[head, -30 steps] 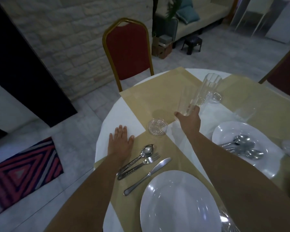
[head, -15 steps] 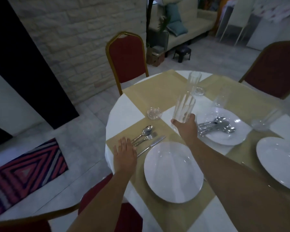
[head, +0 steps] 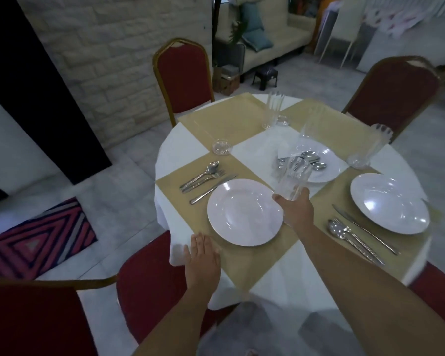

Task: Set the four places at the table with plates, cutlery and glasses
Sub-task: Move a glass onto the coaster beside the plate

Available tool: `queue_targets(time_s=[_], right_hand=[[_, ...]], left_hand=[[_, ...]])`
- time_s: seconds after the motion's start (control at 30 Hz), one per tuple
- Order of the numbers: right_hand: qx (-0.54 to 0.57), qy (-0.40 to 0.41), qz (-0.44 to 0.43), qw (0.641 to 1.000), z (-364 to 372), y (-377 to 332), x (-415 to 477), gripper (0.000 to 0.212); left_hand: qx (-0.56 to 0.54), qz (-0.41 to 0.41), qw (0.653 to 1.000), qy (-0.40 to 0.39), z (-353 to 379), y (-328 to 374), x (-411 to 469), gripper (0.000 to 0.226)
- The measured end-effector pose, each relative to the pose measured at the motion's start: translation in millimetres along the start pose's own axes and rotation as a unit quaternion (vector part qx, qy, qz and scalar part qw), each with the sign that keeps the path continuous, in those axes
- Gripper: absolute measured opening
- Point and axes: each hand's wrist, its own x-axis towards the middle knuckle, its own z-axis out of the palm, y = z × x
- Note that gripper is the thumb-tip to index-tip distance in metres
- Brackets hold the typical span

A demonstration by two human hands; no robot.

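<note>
My right hand (head: 296,211) grips a tall clear ribbed glass (head: 292,179) by its base, above the right rim of the near white plate (head: 243,212). My left hand (head: 203,255) lies flat, fingers straight, on the table's near edge. A spoon, fork and knife (head: 206,179) lie left of that plate. A second plate (head: 389,202) sits at the right with cutlery (head: 357,233) to its left. A third plate (head: 316,160) in the middle carries spare cutlery. Other glasses stand at the back (head: 274,110), in the middle (head: 310,129) and at the right (head: 367,150).
The round table (head: 185,150) has a white cloth and tan placemats. A small glass coaster (head: 221,146) lies left of centre. Red chairs stand at the back left (head: 182,75), back right (head: 393,91) and near me (head: 149,283). A striped rug (head: 36,240) lies on the floor.
The view pulled back from the table. My right hand drew the glass toward me, from the table's middle to the near plate's right rim. My left hand slid from beside the cutlery to the table's near edge.
</note>
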Motion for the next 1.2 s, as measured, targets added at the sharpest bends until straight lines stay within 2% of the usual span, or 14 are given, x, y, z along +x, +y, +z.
queue_targets(time_s=[0.2,0.37,0.53,1.2], right_hand=[[0.011,-0.004,-0.002,1.0,-26,30,8,0.054],[0.005,-0.028,0.01,1.0,-37,55,23,0.063],[-0.024,-0.042,-0.01,0.999,-36,68,36,0.064],[-0.084,-0.069,-0.04,0.993,-36,72,36,0.065]], left_hand=[[-0.019,-0.001,1.0,-0.001,8,31,-14,0.057],[-0.019,-0.025,0.999,0.012,18,45,-13,0.058],[-0.018,-0.039,0.998,0.045,25,50,-16,0.085],[-0.024,-0.047,0.997,0.05,33,49,-15,0.074]])
